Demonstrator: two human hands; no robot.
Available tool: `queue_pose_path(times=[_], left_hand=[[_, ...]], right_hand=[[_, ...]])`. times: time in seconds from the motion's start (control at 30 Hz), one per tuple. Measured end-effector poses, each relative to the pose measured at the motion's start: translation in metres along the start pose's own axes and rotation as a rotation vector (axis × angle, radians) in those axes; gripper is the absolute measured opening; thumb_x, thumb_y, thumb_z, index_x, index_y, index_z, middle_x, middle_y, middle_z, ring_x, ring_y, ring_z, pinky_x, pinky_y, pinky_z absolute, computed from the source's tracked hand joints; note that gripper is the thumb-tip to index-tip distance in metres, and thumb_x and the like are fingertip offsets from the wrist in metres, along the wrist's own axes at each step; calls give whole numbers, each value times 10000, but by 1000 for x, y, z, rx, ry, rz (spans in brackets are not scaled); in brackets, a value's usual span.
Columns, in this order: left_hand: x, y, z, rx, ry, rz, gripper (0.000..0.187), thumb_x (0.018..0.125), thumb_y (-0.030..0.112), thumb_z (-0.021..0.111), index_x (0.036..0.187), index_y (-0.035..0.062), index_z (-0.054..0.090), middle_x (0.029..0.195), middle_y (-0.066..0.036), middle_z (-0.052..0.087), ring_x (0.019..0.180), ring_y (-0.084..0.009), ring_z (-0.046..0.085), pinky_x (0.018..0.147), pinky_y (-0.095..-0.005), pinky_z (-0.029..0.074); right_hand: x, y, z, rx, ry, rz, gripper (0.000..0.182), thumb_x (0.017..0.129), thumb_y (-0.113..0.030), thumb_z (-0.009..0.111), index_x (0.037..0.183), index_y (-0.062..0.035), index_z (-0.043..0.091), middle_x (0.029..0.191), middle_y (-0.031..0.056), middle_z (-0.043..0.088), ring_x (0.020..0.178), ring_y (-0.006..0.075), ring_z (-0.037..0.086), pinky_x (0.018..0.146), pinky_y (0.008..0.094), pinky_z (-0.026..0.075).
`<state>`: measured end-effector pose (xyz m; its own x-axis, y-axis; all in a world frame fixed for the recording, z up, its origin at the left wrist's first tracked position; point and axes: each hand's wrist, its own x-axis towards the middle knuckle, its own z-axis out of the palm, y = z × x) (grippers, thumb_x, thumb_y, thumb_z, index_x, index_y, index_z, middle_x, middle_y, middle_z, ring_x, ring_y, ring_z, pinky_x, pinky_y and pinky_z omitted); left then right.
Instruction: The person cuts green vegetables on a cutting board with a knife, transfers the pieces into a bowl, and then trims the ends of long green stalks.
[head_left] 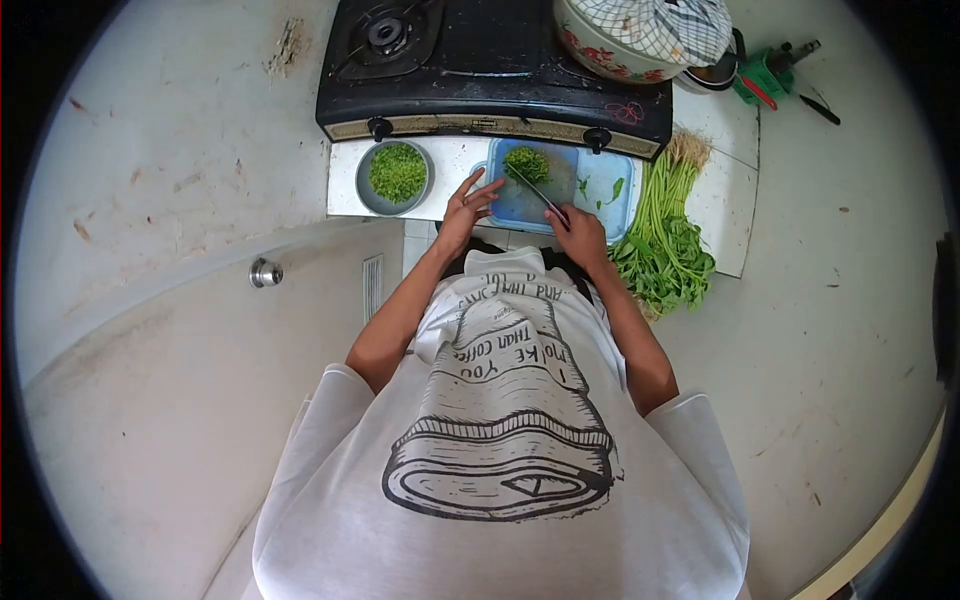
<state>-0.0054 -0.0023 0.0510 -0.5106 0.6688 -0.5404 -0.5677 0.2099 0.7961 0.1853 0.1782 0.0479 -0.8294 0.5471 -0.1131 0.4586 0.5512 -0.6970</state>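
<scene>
My right hand [580, 238] is closed around the handle of a knife [531, 184], whose blade points up and left across a blue cutting board [520, 208]. The blade tip reaches a small heap of chopped greens [526, 164] near the board's top. At the board's left edge, my left hand [468, 212] has its fingers apart and holds nothing. Left of it stands a grey bowl [361, 190] with finely chopped greens [397, 173] inside. A few loose leaves [616, 188] lie on the light blue tray [622, 226] around the board's right side.
A large bunch of leafy stems [665, 230] lies right of the tray, hanging over the counter's front edge. Behind the board is a black gas stove [490, 95] with a floral pot [610, 62] under a checked cloth [680, 30]. A green holder [765, 80] with utensils stands far right.
</scene>
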Motion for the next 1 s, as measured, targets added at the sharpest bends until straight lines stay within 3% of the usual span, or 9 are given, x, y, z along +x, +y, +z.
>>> queue_pose_path(times=[0.07,0.1,0.37,0.47,0.5,0.6,0.8,0.93,1.0], left_hand=[[2,6,-4,75,-3,10,656,971,113,615,1578,84,367,1407,-79,657,1135,-146,619,927,-333,488],[3,6,-3,76,39,36,512,982,137,615,1480,85,509,1299,-64,710,1066,-137,641,908,-319,492],[42,28,37,689,-201,374,245,947,6,637,1182,22,703,1061,-83,746,903,-149,673,818,-303,529],[65,40,69,929,-383,581,222,944,21,651,1158,26,709,1028,-105,724,870,-197,684,811,-313,534],[71,46,83,991,-439,571,220,934,24,648,1143,35,715,1021,-128,699,906,-269,684,838,-354,539],[98,47,118,1135,-677,827,246,901,11,649,1132,48,726,1044,-127,691,969,-312,667,873,-403,532],[141,28,183,1380,-1151,982,373,830,-58,633,1168,70,727,1084,-122,677,1050,-338,643,940,-445,512],[159,4,201,1673,-1215,958,416,818,-37,645,1192,125,731,1146,-85,647,1124,-309,608,955,-439,504],[165,-3,199,1672,-1214,1048,323,838,5,653,1134,124,704,1106,-84,619,1100,-308,595,942,-431,495]], right_hand=[[-4,4,-4,33,6,24,336,988,-377,671,945,-46,705,750,192,683,692,402,676,630,472,510],[-7,6,-8,49,12,38,333,988,-371,675,942,-43,704,747,196,680,683,402,672,624,470,506],[-65,20,-23,137,164,309,390,983,-397,676,911,-15,704,720,209,675,670,410,669,631,468,509],[-92,25,-23,209,295,399,392,980,-392,686,921,-5,710,693,204,658,632,382,655,614,463,491],[-100,26,-23,243,348,424,393,979,-389,689,925,-1,711,682,201,651,619,371,648,607,463,483],[-124,32,-19,258,423,501,394,979,-379,696,949,14,717,654,189,636,573,323,622,592,447,468],[-153,17,-13,326,507,680,396,985,-365,696,978,29,723,649,179,638,549,279,606,586,402,470],[-166,9,-5,380,601,669,397,989,-363,692,957,33,716,638,174,628,540,256,589,573,392,462],[-171,8,-4,365,631,675,402,991,-364,691,948,35,715,632,173,625,536,243,586,569,390,461]])
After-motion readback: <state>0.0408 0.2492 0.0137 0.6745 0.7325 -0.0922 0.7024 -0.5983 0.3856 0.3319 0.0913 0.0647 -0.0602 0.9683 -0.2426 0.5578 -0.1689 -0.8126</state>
